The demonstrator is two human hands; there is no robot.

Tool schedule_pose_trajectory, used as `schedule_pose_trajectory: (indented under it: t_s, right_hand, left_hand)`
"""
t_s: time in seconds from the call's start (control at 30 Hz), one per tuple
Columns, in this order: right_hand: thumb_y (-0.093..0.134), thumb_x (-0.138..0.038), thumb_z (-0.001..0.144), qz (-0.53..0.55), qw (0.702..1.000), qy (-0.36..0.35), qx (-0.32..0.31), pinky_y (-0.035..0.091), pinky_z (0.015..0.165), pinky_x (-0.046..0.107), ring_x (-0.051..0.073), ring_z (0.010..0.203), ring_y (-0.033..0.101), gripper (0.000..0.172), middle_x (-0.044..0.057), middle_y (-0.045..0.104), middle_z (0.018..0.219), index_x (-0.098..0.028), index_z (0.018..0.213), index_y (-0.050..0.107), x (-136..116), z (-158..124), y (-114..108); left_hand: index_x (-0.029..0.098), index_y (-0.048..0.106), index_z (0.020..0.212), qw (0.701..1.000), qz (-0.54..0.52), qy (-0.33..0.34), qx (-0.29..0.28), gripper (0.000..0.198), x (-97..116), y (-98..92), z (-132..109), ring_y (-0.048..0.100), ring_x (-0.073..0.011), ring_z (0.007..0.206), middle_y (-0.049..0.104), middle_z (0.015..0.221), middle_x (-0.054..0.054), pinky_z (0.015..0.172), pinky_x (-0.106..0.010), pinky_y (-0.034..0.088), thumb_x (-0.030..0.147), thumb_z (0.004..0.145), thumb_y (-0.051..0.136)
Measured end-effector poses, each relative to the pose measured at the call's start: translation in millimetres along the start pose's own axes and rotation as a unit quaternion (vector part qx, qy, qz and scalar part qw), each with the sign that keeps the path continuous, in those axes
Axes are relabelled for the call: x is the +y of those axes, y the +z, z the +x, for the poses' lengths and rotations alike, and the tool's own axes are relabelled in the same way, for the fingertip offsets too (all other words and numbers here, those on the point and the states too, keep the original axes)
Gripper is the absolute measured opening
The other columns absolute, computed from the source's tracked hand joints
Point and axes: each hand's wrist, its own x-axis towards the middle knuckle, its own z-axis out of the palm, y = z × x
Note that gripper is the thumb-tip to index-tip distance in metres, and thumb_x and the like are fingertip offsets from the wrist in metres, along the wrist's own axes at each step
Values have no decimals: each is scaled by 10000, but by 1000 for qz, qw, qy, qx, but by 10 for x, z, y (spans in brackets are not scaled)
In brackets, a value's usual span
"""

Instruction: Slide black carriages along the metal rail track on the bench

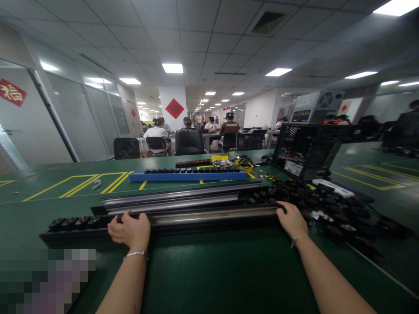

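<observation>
A long black tray [190, 228] lies crosswise in front of me, with a shiny metal strip [212, 215] along it. My left hand [131, 229] curls its fingers over the strip's left end; the exact fingertip contact is partly hidden. At the other end, my right hand [293, 220] grips the strip between thumb and fingers. Small dark parts with metal tops [77, 222] sit in a row in the tray, left of my left hand. Just behind are more metal strips [176, 203] in dark holders. Loose dark parts [343, 218] are heaped beyond my right hand.
A blue tray [188, 176] filled with small parts stands farther back on the green table [216, 270]. Behind it are a metal dish [222, 163] and a yellow container [245, 164]. An opened computer case [294, 150] stands back right. People sit at distant desks.
</observation>
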Motion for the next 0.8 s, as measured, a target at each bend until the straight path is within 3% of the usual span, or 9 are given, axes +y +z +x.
schedule_pose_trajectory:
  t_s: [0.4, 0.6, 0.8]
  right_hand:
    - [358, -309, 791, -13, 1000, -16, 2, 410, 939, 334, 204, 1075, 532, 405, 65, 567, 1196, -213, 1071, 634, -14, 12, 41]
    - [361, -323, 796, -10, 1000, -10, -1, 423, 923, 337, 206, 1060, 539, 400, 65, 559, 1199, -225, 1073, 634, -2, 13, 48]
    - [359, -323, 797, -6, 1000, -14, 2, 427, 919, 338, 205, 1062, 535, 404, 68, 557, 1199, -219, 1076, 632, -2, 7, 49]
  left_hand:
    - [179, 580, 1097, 999, 18, 41, 4, 404, -36, 24, -74, 306, -351, 1267, 397, 1281, -151, 1016, -538, 271, 359, 748, 483]
    - [212, 501, 1224, 997, 28, 65, 7, 485, -5, -25, -95, 375, -334, 1222, 453, 1223, -145, 978, -528, 318, 354, 760, 490]
    - [181, 431, 1277, 996, 56, 66, -29, 518, 26, -74, -106, 457, -325, 1162, 510, 1194, -170, 989, -547, 298, 350, 788, 447]
